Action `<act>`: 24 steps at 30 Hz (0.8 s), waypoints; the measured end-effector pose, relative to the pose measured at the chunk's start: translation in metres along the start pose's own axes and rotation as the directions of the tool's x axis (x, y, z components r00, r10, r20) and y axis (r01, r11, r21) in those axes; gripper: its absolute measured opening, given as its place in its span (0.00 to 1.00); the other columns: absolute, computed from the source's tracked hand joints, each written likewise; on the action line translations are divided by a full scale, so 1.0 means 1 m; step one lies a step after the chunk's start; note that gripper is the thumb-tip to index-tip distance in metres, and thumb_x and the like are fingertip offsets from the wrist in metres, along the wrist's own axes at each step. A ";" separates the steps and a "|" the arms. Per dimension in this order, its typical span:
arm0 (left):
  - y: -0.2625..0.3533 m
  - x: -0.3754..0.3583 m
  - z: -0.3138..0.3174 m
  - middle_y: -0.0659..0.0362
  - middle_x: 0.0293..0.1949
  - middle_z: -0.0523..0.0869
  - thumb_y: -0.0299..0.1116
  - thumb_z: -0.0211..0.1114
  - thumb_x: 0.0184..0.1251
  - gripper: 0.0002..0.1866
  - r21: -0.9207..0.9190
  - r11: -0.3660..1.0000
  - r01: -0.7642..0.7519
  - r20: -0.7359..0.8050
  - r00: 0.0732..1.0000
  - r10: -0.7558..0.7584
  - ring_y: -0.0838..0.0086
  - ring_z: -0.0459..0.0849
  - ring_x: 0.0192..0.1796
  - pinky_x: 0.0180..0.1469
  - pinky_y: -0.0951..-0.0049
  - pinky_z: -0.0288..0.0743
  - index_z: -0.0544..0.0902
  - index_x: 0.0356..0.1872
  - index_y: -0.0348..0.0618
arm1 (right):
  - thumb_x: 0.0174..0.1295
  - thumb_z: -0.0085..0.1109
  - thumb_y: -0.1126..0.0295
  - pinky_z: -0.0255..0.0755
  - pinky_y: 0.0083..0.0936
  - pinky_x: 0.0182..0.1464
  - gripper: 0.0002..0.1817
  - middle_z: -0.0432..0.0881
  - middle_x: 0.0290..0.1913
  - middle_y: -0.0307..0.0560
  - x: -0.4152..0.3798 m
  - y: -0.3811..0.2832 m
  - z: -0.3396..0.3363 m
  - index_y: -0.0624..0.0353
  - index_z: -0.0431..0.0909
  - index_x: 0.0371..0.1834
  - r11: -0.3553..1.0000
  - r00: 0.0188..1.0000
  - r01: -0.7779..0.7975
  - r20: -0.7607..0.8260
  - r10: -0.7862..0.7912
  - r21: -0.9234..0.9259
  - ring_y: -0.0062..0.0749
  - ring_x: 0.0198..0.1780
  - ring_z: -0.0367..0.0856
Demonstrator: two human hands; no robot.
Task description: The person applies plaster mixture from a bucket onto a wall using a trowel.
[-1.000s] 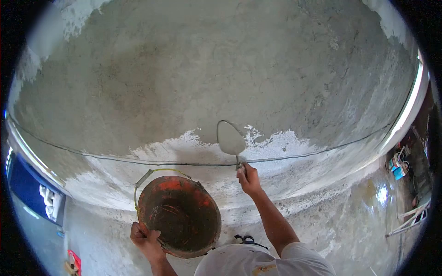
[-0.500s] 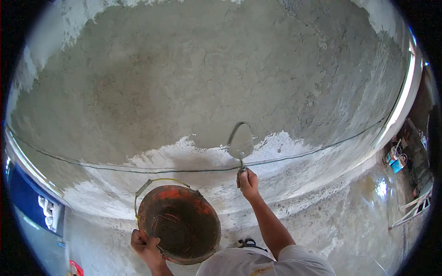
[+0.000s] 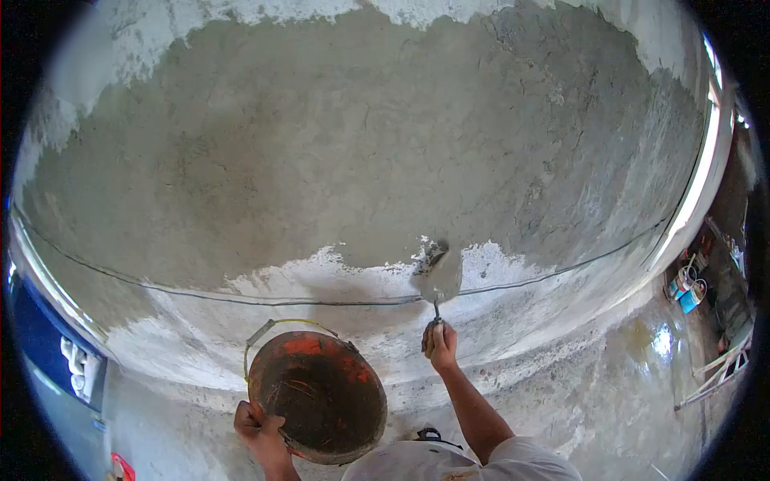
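My right hand point(image 3: 439, 347) is wrapped round the handle of a trowel point(image 3: 443, 279), whose blade lies at the lower edge of the wet grey plaster point(image 3: 361, 152) on the wall. A dark lump of mortar point(image 3: 434, 253) shows by the blade's upper left edge. With my left hand point(image 3: 261, 429) I grip the rim of an orange, mortar-stained bucket point(image 3: 301, 343), thumb over the inside. The bucket is tilted, its mouth facing me, and its wire handle point(image 3: 263, 330) stands up at the left. Dark residue coats its inside.
A thin cable point(image 3: 337, 304) runs across the wall just below the plaster, over bare white wall point(image 3: 297, 276). Paint buckets point(image 3: 691, 297) and a white metal frame point(image 3: 714, 377) stand on the right. A red item point(image 3: 122, 466) lies on the floor at lower left.
The trowel has shifted right and lower in the view, and a dark lump of mortar now shows at its blade. My left hand still holds the bucket, which has barely moved.
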State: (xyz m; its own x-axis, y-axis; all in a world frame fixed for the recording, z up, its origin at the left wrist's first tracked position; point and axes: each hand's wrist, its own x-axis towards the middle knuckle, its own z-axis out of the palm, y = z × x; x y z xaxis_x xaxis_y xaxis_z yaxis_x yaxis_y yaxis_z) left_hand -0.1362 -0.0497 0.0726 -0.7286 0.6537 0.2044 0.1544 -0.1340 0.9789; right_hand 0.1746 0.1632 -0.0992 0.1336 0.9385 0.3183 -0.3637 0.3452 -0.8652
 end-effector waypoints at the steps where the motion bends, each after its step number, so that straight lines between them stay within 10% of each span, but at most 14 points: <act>1: 0.004 -0.002 0.002 0.67 0.24 0.59 0.17 0.58 0.32 0.19 0.000 1.000 0.001 -0.004 1.000 -0.001 0.79 0.58 0.28 0.34 0.74 0.57 0.59 0.21 0.49 | 0.81 0.45 0.52 0.65 0.21 0.18 0.23 0.66 0.16 0.35 0.011 -0.009 0.005 0.56 0.68 0.29 0.999 0.999 0.038 0.015 -0.038 -0.019 0.20 0.15 0.64; 14: -0.004 0.001 -0.011 0.67 0.23 0.61 0.19 0.61 0.30 0.19 -0.140 0.990 0.009 -0.021 1.000 -0.012 0.77 0.60 0.27 0.33 0.72 0.59 0.59 0.20 0.48 | 0.77 0.53 0.56 0.64 0.23 0.24 0.20 0.73 0.20 0.35 0.006 0.026 0.021 0.60 0.73 0.31 0.822 0.940 0.064 0.310 0.140 -0.566 0.18 0.21 0.69; 21: -0.016 0.005 -0.026 0.67 0.22 0.61 0.19 0.60 0.31 0.19 -0.069 0.997 -0.018 -0.039 0.999 0.016 0.79 0.59 0.26 0.30 0.72 0.58 0.59 0.20 0.48 | 0.80 0.46 0.56 0.63 0.23 0.22 0.23 0.70 0.18 0.37 0.043 -0.013 0.059 0.57 0.69 0.27 0.992 0.994 0.067 0.098 -0.056 -0.109 0.18 0.19 0.67; 24: -0.020 0.009 -0.035 0.67 0.22 0.60 0.19 0.61 0.31 0.19 -0.052 0.998 -0.043 -0.027 0.999 0.042 0.80 0.58 0.26 0.30 0.73 0.56 0.59 0.20 0.48 | 0.80 0.47 0.56 0.62 0.22 0.22 0.22 0.71 0.19 0.36 0.056 0.012 0.081 0.56 0.70 0.28 0.969 0.982 0.093 0.182 -0.051 -0.230 0.18 0.19 0.67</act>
State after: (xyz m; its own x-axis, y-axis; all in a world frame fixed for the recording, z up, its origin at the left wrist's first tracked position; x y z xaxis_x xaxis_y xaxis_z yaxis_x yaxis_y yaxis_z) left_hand -0.1689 -0.0674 0.0549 -0.7396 0.6269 0.2450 0.1509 -0.2003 0.9680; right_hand 0.1027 0.2199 -0.0605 -0.0185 0.9041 0.4270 -0.1274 0.4215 -0.8978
